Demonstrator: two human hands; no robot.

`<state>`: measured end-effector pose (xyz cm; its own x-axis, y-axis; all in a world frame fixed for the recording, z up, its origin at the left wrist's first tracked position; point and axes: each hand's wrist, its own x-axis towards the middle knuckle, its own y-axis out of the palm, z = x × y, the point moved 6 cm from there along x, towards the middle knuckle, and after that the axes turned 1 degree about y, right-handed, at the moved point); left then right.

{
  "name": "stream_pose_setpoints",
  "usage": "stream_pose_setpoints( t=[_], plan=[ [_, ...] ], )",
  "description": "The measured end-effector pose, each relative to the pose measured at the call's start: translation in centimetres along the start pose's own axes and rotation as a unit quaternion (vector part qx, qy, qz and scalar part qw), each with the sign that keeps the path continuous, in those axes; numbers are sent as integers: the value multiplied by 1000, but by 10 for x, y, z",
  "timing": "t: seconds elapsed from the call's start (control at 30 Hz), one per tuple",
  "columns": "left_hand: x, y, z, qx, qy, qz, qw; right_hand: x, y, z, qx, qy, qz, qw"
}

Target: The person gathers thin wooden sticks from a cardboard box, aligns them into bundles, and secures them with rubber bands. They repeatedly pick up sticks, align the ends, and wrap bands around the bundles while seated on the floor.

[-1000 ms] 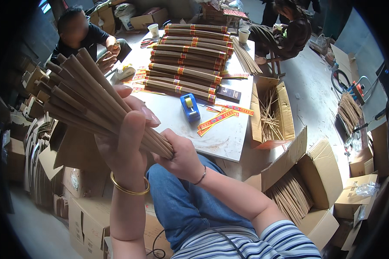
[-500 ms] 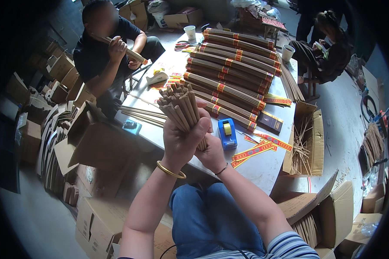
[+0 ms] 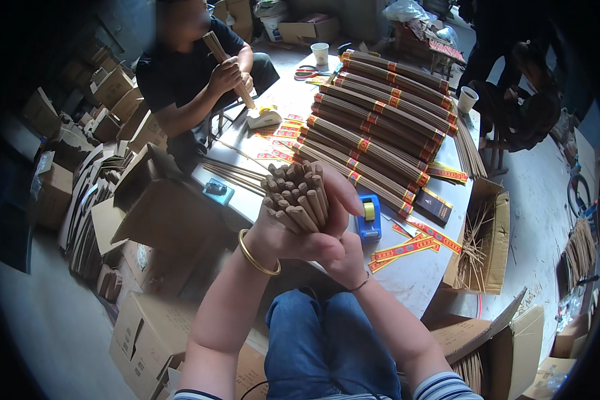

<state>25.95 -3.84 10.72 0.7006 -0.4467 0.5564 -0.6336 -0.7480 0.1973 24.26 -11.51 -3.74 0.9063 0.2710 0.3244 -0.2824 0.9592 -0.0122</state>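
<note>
A bundle of brown incense sticks (image 3: 300,197) is in my hands above the table's near edge, its blunt ends facing up toward me. My left hand (image 3: 283,239), below a gold bangle, is wrapped round the bundle near those ends. Close behind and below it, my right hand (image 3: 347,261) grips the same bundle, its fingers partly hidden. The lower part of the sticks is out of sight behind my hands. Just right of them stands a blue tape dispenser (image 3: 369,219) with yellow tape. Red and yellow paper strips (image 3: 407,248) lie beyond my right wrist.
Banded incense bundles (image 3: 380,127) lie in rows across the white table (image 3: 400,290). A co-worker (image 3: 187,87) at the far left holds sticks by a white tape dispenser (image 3: 265,117). Paper cups (image 3: 467,100), scissors (image 3: 307,72) and loose sticks (image 3: 237,175) are there. Cardboard boxes (image 3: 483,243) surround the table.
My hands have tipped the bundle so its ends face me more directly, and my left grip has turned. The co-worker's sticks have swung steeper, their lower end now at the white dispenser.
</note>
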Motion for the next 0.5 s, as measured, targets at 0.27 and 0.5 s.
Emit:
stream_pose_setpoints(
  t=[0.27,0.5],
  plan=[
    [-16,-9,-2,90,60,-159,981,-11,2,-1,-105,-39,-129,985],
    [-16,-20,-5,22,9,-111,993,-6,-1,-6,-44,50,15,998]
  ],
)
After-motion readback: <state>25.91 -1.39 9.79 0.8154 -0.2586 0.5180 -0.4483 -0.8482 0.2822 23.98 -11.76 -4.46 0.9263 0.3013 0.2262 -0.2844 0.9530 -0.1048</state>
